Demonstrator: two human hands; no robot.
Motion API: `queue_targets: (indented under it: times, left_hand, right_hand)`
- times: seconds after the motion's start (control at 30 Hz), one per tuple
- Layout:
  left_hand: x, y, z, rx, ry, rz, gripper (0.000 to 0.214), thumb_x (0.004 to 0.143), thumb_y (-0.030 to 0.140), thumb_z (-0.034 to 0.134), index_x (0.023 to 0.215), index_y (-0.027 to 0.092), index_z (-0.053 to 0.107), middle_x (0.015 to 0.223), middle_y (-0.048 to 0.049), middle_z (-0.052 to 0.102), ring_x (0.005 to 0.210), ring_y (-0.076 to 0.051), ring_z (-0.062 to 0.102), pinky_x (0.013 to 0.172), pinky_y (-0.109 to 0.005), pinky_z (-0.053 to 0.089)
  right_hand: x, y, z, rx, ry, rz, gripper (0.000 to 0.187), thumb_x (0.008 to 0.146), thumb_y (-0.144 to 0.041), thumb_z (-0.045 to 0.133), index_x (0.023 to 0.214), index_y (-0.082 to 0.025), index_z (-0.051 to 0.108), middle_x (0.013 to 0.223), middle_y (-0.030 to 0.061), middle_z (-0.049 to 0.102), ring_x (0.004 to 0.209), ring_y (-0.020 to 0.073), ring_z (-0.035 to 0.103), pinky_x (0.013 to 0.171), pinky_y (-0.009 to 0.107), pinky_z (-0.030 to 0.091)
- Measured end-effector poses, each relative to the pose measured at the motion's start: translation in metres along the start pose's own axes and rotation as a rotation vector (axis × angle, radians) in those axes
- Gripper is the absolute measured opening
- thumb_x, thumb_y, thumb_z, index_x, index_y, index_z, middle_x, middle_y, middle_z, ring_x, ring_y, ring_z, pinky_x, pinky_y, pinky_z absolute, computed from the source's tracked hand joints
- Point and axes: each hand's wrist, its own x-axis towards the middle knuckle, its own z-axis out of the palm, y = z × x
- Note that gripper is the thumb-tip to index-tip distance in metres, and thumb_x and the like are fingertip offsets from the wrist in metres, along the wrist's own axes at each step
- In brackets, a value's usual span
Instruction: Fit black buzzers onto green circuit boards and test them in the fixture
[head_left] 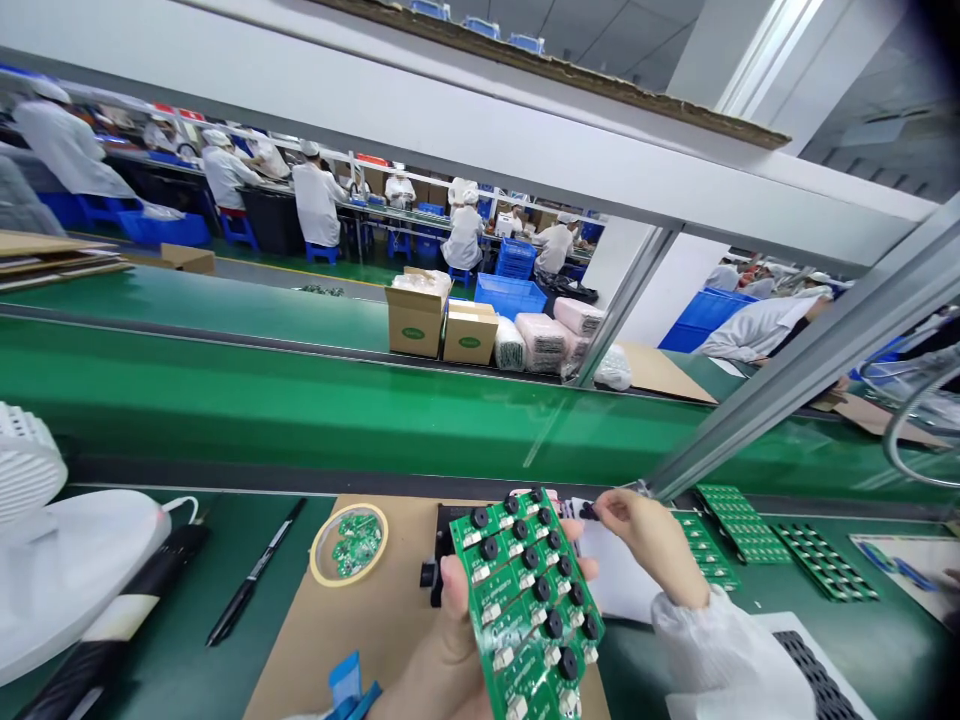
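My left hand (442,650) grips a green circuit board panel (529,600) from below, tilting it up toward me. The panel carries several round black components and small white connectors. My right hand (645,535) pinches a small black part (589,512) at the panel's upper edge. Below the panel lie a brown cardboard mat (322,625) and a sheet of white paper (619,570). A black fixture (433,575) sits on the mat, partly hidden by my left hand. A yellow tape roll (349,545) circles small green boards, and a black marker (255,570) lies to its left.
Rows of green boards (750,530) lie on the green bench to the right. A white fan (60,540) stands at the left. Beyond an aluminium rail (802,380) runs a green conveyor belt (300,400) with cardboard boxes (416,320). Co-workers in white smocks (315,205) sit farther back.
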Motion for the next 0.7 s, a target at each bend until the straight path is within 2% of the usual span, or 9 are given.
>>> queue_targets:
  times: [0.07,0.13,0.23,0.3,0.4,0.5,0.6,0.7]
  left_hand:
    - [0.002,-0.002,-0.001,-0.002,0.024,0.014,0.063,0.084,0.065,0.057,0.133,0.026,0.058,0.132,-0.0086,0.064,0.127,-0.03,0.054,0.108,-0.043,0.039]
    - [0.005,-0.004,-0.002,0.001,0.055,0.038,0.057,0.087,0.057,0.059,0.132,0.022,0.057,0.134,-0.0117,0.061,0.122,-0.03,0.057,0.105,-0.048,0.042]
    - [0.009,-0.006,-0.003,0.011,0.104,0.068,0.041,0.093,0.04,0.059,0.128,0.018,0.056,0.132,-0.0114,0.058,0.114,-0.027,0.059,0.097,-0.051,0.048]
    - [0.009,-0.005,-0.002,0.014,0.131,0.073,0.035,0.094,0.034,0.059,0.124,0.018,0.057,0.129,-0.0102,0.058,0.11,-0.025,0.061,0.092,-0.048,0.052]
    - [0.006,-0.004,0.001,0.013,0.157,0.072,0.031,0.094,0.033,0.058,0.122,0.019,0.058,0.127,-0.0096,0.059,0.106,-0.023,0.062,0.089,-0.045,0.054]
    - [0.004,-0.003,0.004,-0.001,0.159,0.06,0.033,0.094,0.035,0.058,0.124,0.021,0.058,0.13,-0.0097,0.058,0.11,-0.024,0.061,0.092,-0.046,0.052]
    - [0.004,-0.002,0.006,-0.024,0.147,0.037,0.051,0.089,0.049,0.061,0.132,0.022,0.055,0.134,-0.0119,0.058,0.119,-0.03,0.057,0.099,-0.049,0.048]
    - [0.005,-0.001,0.008,-0.048,0.143,0.016,0.068,0.079,0.063,0.064,0.136,0.027,0.055,0.131,-0.0092,0.063,0.128,-0.034,0.051,0.104,-0.046,0.044]
  right_hand:
    - [-0.018,-0.026,-0.026,0.128,0.149,-0.118,0.022,0.086,-0.041,0.054,0.084,-0.024,0.067,0.087,0.0049,0.075,0.08,0.0232,0.07,0.07,0.032,0.053]
    - [-0.04,-0.059,-0.052,0.241,0.266,-0.357,0.015,0.09,-0.037,0.055,0.089,-0.025,0.065,0.105,0.0056,0.073,0.098,0.0233,0.068,0.085,0.034,0.053]
    - [-0.065,-0.103,-0.07,0.284,0.166,-0.759,0.009,0.091,-0.033,0.06,0.086,-0.027,0.064,0.118,0.0035,0.07,0.116,0.023,0.062,0.105,0.037,0.044]
    - [-0.072,-0.12,-0.066,0.274,0.112,-0.894,0.01,0.09,-0.035,0.062,0.087,-0.026,0.065,0.119,0.0027,0.07,0.12,0.0222,0.06,0.111,0.038,0.038]
    - [-0.07,-0.128,-0.052,0.251,0.128,-0.935,0.01,0.093,-0.034,0.06,0.087,-0.026,0.065,0.118,0.0027,0.071,0.119,0.0211,0.061,0.113,0.039,0.036]
    - [-0.068,-0.125,-0.044,0.24,0.147,-0.924,0.009,0.093,-0.033,0.058,0.089,-0.028,0.064,0.116,0.0026,0.072,0.117,0.0233,0.063,0.109,0.044,0.04]
    - [-0.069,-0.122,-0.045,0.301,0.167,-0.826,0.003,0.091,-0.03,0.06,0.092,-0.029,0.062,0.123,0.0042,0.068,0.119,0.0279,0.06,0.103,0.05,0.045]
    - [-0.068,-0.125,-0.042,0.355,0.262,-0.725,0.006,0.087,-0.023,0.061,0.09,-0.028,0.063,0.13,0.0061,0.063,0.119,0.0303,0.057,0.095,0.049,0.049]
